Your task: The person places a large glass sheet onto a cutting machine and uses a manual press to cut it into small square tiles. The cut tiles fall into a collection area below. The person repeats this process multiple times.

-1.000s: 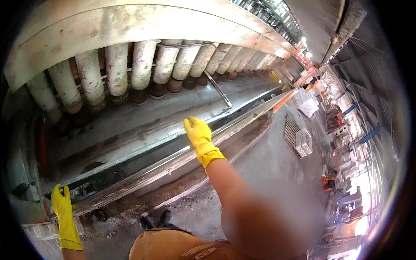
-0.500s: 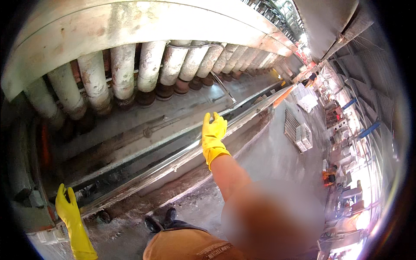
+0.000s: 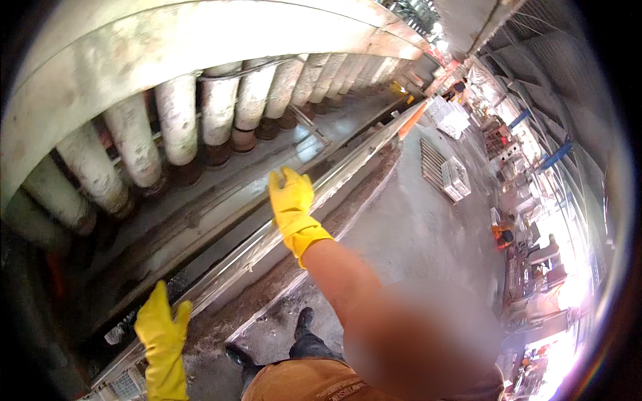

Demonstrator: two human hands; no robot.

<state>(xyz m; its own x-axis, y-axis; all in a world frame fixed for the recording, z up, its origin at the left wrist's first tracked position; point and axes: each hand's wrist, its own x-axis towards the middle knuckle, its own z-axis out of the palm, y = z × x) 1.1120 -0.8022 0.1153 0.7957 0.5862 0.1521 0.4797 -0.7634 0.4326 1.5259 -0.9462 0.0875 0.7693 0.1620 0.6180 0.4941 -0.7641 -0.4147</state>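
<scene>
A yellow rubber glove covers my left hand (image 3: 162,327), at the lower left over the near edge of a long machine trough. Its fingers are stretched out with the thumb apart, and nothing shows in it. My right hand (image 3: 291,200), in a matching glove, is held out in front of me over the long metal rail (image 3: 251,250) along the trough. The thumb and fingers stand apart, with no object visible between them. I cannot tell whether either hand touches the machine. Beyond lies the wet grey trough bed (image 3: 221,194).
Thick, stained white cylinders (image 3: 177,120) stand in a row under a large pale beam (image 3: 221,33). To the right, a wooden pallet (image 3: 433,164) and a white crate-like block (image 3: 456,179) lie on the wet floor. A person in orange (image 3: 503,235) is farther right. My dark boots (image 3: 305,319) are below.
My view has shifted along the machine. Relative to the rail, my left hand has come up and inward, its thumb now wider apart. My boots are farther apart. Both hands remain without a visible object.
</scene>
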